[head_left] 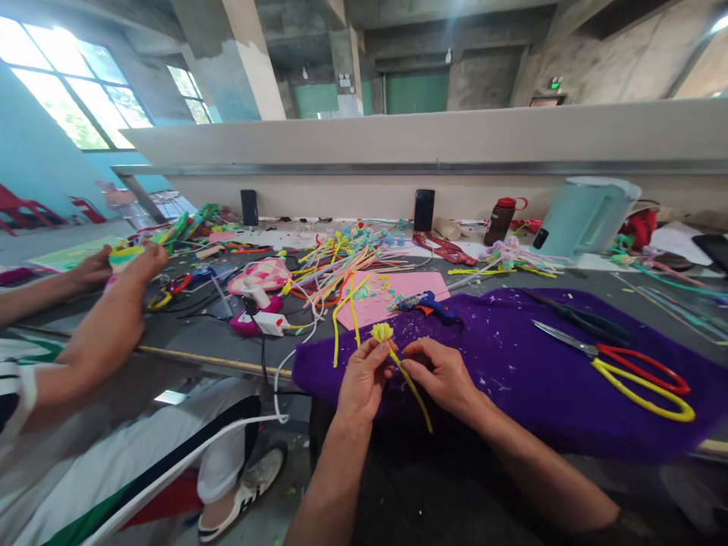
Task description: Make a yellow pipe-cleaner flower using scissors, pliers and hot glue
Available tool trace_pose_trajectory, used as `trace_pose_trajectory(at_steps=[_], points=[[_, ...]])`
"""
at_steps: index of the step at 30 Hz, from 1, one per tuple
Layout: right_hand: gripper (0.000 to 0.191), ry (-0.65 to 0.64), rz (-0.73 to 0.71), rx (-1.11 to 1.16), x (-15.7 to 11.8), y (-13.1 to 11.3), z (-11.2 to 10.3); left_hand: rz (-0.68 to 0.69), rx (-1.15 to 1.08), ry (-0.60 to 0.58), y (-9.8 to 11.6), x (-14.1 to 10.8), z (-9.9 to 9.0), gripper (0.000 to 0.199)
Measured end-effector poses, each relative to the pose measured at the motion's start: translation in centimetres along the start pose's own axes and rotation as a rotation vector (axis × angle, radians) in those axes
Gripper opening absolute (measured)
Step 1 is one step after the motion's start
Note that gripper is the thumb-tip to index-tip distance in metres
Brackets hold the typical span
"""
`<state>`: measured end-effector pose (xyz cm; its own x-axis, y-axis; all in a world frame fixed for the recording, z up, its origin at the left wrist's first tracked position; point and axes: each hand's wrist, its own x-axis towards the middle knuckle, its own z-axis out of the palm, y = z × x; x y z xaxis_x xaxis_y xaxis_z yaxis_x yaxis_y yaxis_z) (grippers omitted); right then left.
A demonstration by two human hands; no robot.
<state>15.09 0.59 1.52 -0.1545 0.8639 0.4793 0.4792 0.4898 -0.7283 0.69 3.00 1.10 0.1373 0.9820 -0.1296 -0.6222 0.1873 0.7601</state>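
Note:
My left hand point(367, 375) pinches a small yellow pipe-cleaner flower point(382, 331) just under its bunched head. From it a yellow pipe-cleaner stem point(417, 396) slants down to the right, its lower end loose. My right hand point(440, 371) is closed, with thumb and forefinger tips at the upper part of that stem; its other fingers curl in. Both hands are over the front edge of a purple cloth point(483, 379). Scissors point(619, 368) with red and yellow handles lie on the cloth to the right, beside a dark-handled tool point(580, 315).
A blue glue gun point(429, 305) lies by a pink sheet point(375, 299). Behind are heaped pipe cleaners point(346, 258), a phone point(424, 210), a bottle point(503, 220) and a teal jug point(588, 218). A white cable point(278, 387) hangs at left, near a co-worker's arms point(114, 326).

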Motion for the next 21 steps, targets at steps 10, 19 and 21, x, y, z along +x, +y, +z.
trace_pose_trajectory(at_steps=[10, 19, 21], points=[[0.013, -0.253, -0.138, -0.365, 6.8, 1.6, -6.7, 0.004, 0.033, 0.041, 1.4, 1.1, 0.5, 0.020], [0.014, -0.343, -0.094, -0.534, 16.3, 6.6, -5.1, -0.052, -0.017, 0.071, 1.5, 3.3, 0.4, 0.020], [0.014, -0.357, -0.096, -0.555, 18.4, 7.7, -4.2, -0.060, -0.040, 0.088, 1.5, 3.7, 0.1, 0.020]])
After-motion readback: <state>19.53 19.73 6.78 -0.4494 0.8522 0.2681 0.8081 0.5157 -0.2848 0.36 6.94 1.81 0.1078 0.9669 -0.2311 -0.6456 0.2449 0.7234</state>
